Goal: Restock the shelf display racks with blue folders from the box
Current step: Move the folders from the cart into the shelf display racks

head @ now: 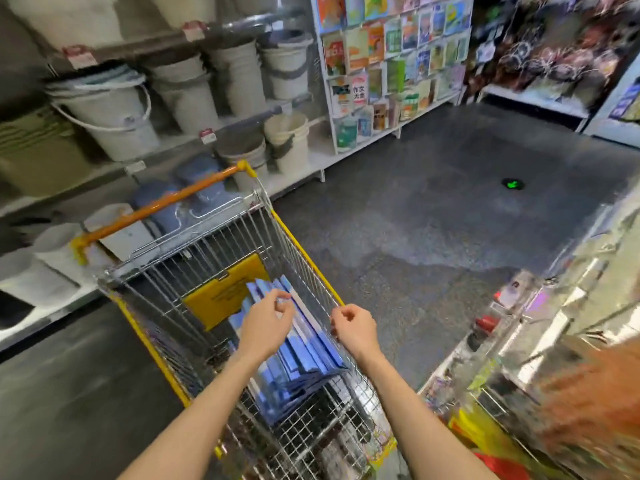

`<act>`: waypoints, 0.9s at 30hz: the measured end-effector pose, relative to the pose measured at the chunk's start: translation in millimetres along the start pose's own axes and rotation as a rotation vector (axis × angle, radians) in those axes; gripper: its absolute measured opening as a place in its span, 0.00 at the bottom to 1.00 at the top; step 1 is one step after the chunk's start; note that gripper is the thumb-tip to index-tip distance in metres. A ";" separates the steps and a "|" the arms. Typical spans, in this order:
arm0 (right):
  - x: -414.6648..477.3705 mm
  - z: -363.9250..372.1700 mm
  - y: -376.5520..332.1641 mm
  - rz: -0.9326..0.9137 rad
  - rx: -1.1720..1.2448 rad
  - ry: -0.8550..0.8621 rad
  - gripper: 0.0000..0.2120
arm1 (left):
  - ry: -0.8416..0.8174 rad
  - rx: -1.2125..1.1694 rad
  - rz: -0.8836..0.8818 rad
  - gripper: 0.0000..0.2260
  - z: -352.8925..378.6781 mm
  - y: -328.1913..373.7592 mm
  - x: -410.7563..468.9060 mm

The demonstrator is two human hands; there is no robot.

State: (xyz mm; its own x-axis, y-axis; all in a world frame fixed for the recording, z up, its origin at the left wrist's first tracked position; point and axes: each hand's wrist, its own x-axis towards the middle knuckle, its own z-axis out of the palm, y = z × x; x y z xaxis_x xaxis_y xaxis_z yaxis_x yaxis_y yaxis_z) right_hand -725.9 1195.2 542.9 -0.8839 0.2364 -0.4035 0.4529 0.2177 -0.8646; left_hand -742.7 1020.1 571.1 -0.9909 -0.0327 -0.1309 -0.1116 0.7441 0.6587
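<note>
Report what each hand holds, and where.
Left hand hovers above the blue folders, holding nothing. Right hand curls at the cart's yellow rim; grip cannot be told.

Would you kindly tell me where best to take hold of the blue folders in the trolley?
Probably by their top edges, from above: the blue folders stand on edge, leaning toward the right side of the trolley, so only the tops are exposed. The left hand hovers above them.
</note>
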 end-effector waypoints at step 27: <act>143.9 148.4 77.9 0.196 -0.644 -0.073 0.28 | -0.567 0.588 0.517 0.33 79.4 -216.8 182.1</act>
State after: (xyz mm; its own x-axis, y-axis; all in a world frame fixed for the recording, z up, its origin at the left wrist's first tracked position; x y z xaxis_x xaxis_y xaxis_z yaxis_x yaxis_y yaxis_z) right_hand -835.1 1105.7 373.1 -0.7738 0.2690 -0.5735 0.5646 0.7034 -0.4318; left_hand -892.9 905.8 345.7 -0.7055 0.6051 -0.3689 0.5367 0.7962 0.2794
